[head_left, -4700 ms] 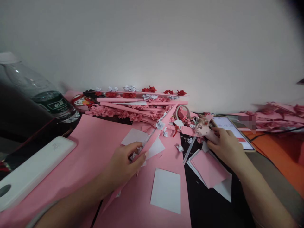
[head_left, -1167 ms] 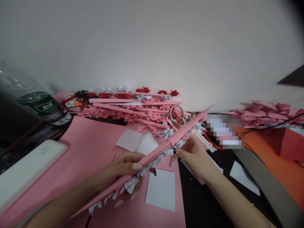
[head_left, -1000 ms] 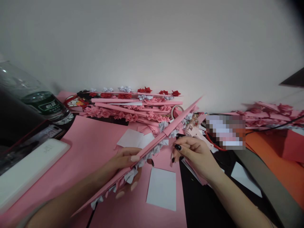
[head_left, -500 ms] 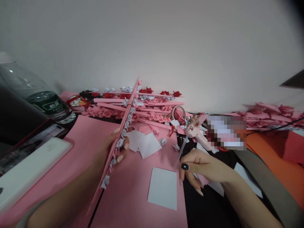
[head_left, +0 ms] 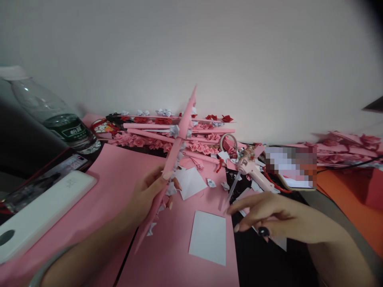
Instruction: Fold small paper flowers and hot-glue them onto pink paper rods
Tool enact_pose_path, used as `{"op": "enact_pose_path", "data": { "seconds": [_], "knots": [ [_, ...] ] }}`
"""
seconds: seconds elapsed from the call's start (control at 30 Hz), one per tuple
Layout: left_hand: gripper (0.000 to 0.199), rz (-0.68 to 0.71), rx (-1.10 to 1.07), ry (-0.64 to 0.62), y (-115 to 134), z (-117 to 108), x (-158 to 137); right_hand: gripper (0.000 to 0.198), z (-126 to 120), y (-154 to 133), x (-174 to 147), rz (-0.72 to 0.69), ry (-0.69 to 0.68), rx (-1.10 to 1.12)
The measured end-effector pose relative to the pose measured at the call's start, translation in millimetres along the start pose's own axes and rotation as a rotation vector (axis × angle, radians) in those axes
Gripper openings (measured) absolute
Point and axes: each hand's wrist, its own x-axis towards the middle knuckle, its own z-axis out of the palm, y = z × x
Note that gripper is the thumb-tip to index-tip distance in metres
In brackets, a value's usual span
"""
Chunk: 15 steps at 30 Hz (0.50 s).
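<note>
My left hand (head_left: 151, 193) is closed round a long pink paper stick (head_left: 175, 153) that leans up and away over the table. Small white paper flowers (head_left: 171, 188) run along its right side. My right hand (head_left: 278, 219) hovers over the right edge of the pink sheet, palm down, its fingers loosely stretched with nothing visible in them. Its index fingertip is close to the clear glue stick (head_left: 233, 187) at the back of a pale pink glue gun (head_left: 254, 173). A blank white paper square (head_left: 208, 238) lies on the pink sheet (head_left: 167, 259) between my hands.
Paper stems with pink, red and white flowers (head_left: 137, 140) are heaped along the wall. A water bottle (head_left: 66, 119), a phone (head_left: 50, 175) and a white power bank (head_left: 48, 211) stand or lie at left. A tape roll (head_left: 221, 144) and another phone (head_left: 295, 181) are at right.
The pink stick has turned so its broad pink face shows more and the flowers less. My right hand has turned over from a loose curl to outstretched fingers. The view has shifted slightly left.
</note>
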Motion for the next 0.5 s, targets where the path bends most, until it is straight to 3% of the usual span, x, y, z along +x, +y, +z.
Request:
{"op": "enact_pose_path", "data": {
  "seconds": [0.07, 0.13, 0.23, 0.3, 0.4, 0.5],
  "knots": [
    [0.020, -0.022, 0.016, -0.060, -2, 1, 0, 0.025, -4, -2, -6, -0.126, 0.340, -0.142],
    [0.021, -0.044, 0.044, -0.086, -4, 1, -1, 0.028, -7, 0, -8, -0.165, 0.760, -0.290],
    [0.022, -0.082, 0.095, -0.099, -3, 1, 0, 0.034, -12, 10, -3, -0.042, 1.262, -0.467],
    [0.021, -0.103, 0.115, -0.119, -2, 2, 1, 0.035, -17, 21, 3, 0.111, 1.325, -0.573],
    [0.020, -0.117, 0.140, -0.161, -2, 2, 1, 0.045, -25, 44, 10, 0.269, 1.194, -0.711],
    [0.020, -0.121, 0.167, -0.193, -4, 2, 1, 0.049, -30, 65, 17, 0.324, 1.102, -0.838]
  ]
}}
